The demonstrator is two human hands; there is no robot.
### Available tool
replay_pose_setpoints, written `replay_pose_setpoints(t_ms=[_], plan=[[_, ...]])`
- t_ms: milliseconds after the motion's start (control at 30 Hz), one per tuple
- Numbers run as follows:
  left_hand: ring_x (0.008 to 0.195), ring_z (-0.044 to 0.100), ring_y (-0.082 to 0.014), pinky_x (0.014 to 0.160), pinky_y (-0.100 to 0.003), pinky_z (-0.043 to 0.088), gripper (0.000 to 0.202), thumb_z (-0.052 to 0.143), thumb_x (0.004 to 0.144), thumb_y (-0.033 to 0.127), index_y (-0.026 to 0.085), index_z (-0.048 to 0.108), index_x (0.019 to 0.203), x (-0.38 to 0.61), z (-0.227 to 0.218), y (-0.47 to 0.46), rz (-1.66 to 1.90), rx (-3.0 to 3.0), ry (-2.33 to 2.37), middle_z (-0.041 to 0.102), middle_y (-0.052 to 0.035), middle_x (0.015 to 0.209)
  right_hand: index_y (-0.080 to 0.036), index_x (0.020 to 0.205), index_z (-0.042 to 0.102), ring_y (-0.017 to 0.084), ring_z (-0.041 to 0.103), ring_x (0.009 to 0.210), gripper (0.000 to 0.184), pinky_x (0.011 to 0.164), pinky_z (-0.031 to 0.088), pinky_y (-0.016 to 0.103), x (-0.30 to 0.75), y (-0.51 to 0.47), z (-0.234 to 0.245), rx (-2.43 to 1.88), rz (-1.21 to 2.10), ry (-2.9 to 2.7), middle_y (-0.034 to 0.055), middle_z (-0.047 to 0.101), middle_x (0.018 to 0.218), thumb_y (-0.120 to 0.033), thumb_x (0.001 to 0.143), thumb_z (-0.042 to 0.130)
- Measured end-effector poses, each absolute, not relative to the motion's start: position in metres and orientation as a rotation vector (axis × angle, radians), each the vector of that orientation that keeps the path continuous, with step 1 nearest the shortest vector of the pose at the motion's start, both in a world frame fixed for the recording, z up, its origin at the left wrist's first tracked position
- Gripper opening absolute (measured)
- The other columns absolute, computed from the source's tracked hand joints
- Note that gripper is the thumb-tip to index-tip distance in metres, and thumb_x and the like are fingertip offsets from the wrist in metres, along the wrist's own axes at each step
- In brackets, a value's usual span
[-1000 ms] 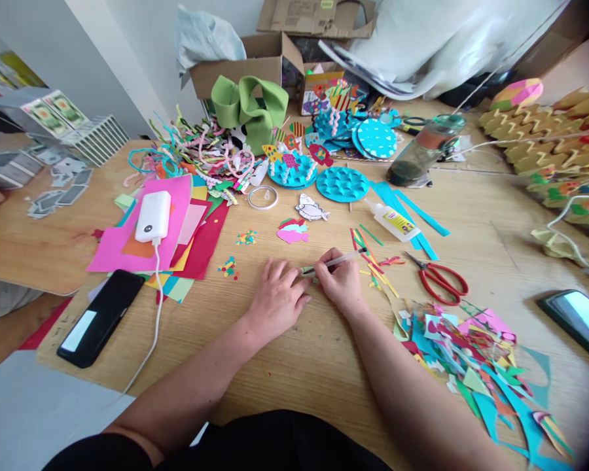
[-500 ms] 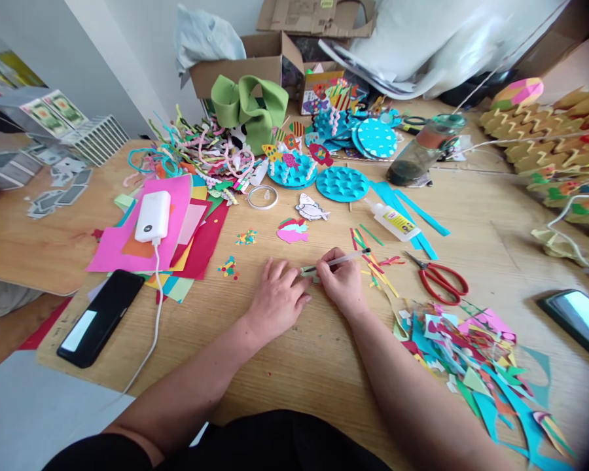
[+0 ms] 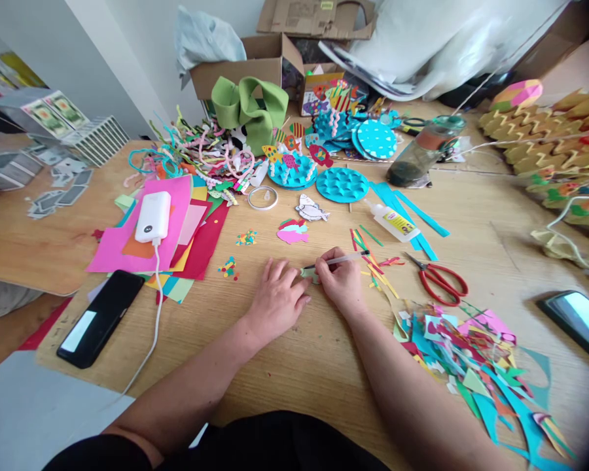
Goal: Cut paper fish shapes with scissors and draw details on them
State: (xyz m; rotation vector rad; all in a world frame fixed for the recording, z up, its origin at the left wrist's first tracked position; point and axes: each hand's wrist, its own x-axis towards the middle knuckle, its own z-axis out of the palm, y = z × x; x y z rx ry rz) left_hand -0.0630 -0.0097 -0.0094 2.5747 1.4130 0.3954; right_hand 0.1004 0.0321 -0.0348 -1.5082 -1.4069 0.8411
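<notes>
My right hand (image 3: 341, 281) is closed around a slim pen (image 3: 344, 258), whose tip points left onto a small pale green paper piece (image 3: 313, 275). The fingers of both hands hide part of that paper. My left hand (image 3: 279, 294) lies flat with its fingers stretched out, the fingertips at the paper's left edge. Just beyond the hands are a pink paper fish cutout (image 3: 293, 237) with red and light blue pieces at its top, and white fish cutouts (image 3: 311, 208) with drawn outlines. Small heaps of paper dots (image 3: 229, 267) and coloured bits (image 3: 246, 238) lie to the left.
Red-handled scissors (image 3: 442, 282), a glue bottle (image 3: 395, 221) and a pile of paper scraps (image 3: 471, 347) lie to the right. On the left are coloured sheets (image 3: 211, 242), a white power bank (image 3: 153, 216) and a phone (image 3: 101, 318). Blue scalloped discs (image 3: 342, 184) lie further back.
The pen has tilted very slightly in my right hand, and a bit more of the green paper shows. My left hand stays where it was.
</notes>
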Motion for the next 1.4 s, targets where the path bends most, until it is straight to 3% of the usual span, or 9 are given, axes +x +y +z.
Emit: replay_pose_setpoints(t_ms=[700, 1033, 1400], plan=[[0.126, 0.043, -0.0304, 0.114, -0.059, 0.025, 0.031, 0.059, 0.090, 0.030, 0.025, 0.064, 0.120, -0.0624, -0.0087, -0.0092, 0.387, 2.589, 1.412, 0.060, -0.0069, 0.116, -0.021, 0.068, 0.053, 0.014, 0.053, 0.046, 0.012, 0.047, 0.038, 0.024, 0.0992, 0.0317, -0.0311, -1.519, 0.832, -1.413, -0.0023, 0.057, 0.053, -0.028, 0.078, 0.056], [0.130, 0.037, -0.0336, 0.112, -0.058, 0.031, 0.031, 0.062, 0.088, 0.030, 0.024, 0.066, 0.118, -0.0627, -0.0143, -0.0102, 0.475, 2.598, 1.450, 0.053, -0.0119, 0.119, -0.022, 0.070, 0.052, 0.013, 0.051, 0.046, 0.015, 0.046, 0.039, 0.025, 0.1015, 0.0305, -0.0371, -1.414, 0.699, -1.223, -0.0037, 0.054, 0.054, -0.029, 0.081, 0.059], [0.131, 0.036, -0.0330, 0.111, -0.060, 0.030, 0.029, 0.061, 0.088, 0.031, 0.025, 0.067, 0.116, -0.0606, -0.0127, -0.0108, 0.542, 2.577, 1.479, 0.052, -0.0112, 0.120, -0.022, 0.075, 0.050, 0.012, 0.053, 0.043, 0.022, 0.043, 0.042, 0.024, 0.1003, 0.0280, -0.0362, -1.275, 0.661, -1.028, -0.0051, 0.054, 0.056, -0.038, 0.085, 0.061]])
